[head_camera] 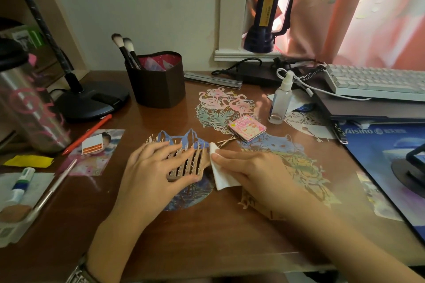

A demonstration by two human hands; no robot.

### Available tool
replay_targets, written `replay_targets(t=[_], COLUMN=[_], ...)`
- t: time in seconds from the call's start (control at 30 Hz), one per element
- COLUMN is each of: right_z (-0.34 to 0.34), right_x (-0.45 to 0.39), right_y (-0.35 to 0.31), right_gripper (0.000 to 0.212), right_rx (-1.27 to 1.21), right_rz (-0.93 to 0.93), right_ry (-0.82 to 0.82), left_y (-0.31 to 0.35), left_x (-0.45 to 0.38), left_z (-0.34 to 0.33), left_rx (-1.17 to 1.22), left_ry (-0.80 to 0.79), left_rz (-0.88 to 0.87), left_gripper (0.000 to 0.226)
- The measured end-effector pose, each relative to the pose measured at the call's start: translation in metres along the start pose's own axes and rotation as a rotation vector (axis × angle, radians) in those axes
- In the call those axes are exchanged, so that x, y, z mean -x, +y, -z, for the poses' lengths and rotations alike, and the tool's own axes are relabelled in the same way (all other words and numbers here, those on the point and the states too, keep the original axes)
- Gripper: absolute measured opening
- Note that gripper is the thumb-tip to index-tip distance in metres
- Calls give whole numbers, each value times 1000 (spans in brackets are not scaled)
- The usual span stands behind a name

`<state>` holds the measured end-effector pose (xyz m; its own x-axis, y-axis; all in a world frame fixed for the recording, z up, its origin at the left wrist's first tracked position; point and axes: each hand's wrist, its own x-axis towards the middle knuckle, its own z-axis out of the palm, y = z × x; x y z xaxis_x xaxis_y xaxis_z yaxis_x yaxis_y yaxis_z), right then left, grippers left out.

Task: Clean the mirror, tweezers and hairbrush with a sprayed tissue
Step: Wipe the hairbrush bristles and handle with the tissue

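A wooden hairbrush (184,163) with upright pins lies on the brown desk in front of me. My left hand (151,167) rests flat over its bristles and holds it down. My right hand (255,172) presses a folded white tissue (220,172) against the brush's right end, where its handle is hidden. Just beyond the tissue lie the metal tweezers (226,141). To their right sits a small square compact mirror (247,128), shut, with a pink cartoon cover. A clear spray bottle (280,100) with a white nozzle stands further back on the right.
A dark heart-shaped holder (156,80) with makeup brushes stands at the back. A lamp base (92,101) and steel tumbler (30,108) are on the left, a keyboard (377,82) on a laptop at right. Paper cut-outs, a photo, pens and a glue tube lie on the desk.
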<state>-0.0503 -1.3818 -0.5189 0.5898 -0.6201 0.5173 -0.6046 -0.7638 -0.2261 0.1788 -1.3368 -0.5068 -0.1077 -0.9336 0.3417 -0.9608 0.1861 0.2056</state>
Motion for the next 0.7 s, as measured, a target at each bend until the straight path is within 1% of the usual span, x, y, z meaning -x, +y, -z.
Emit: replay_targets(t=[0.17, 0.4, 0.53, 0.7], right_z=[4, 25, 27, 13], right_x=[7, 36, 40, 26], right_y=[6, 29, 33, 23], right_gripper=[31, 31, 30, 29], right_rx=[3, 52, 5, -57], right_rz=[13, -22, -42, -51], right_ry=[-14, -13, 8, 37], left_y=[-1, -3, -2, -2], left_x=[1, 1, 1, 1], left_z=[-1, -2, -2, -2], left_rx=[-1, 2, 27, 25], left_ry=[0, 12, 17, 15], left_rz=[-2, -11, -3, -5], left_gripper=[65, 66, 64, 64])
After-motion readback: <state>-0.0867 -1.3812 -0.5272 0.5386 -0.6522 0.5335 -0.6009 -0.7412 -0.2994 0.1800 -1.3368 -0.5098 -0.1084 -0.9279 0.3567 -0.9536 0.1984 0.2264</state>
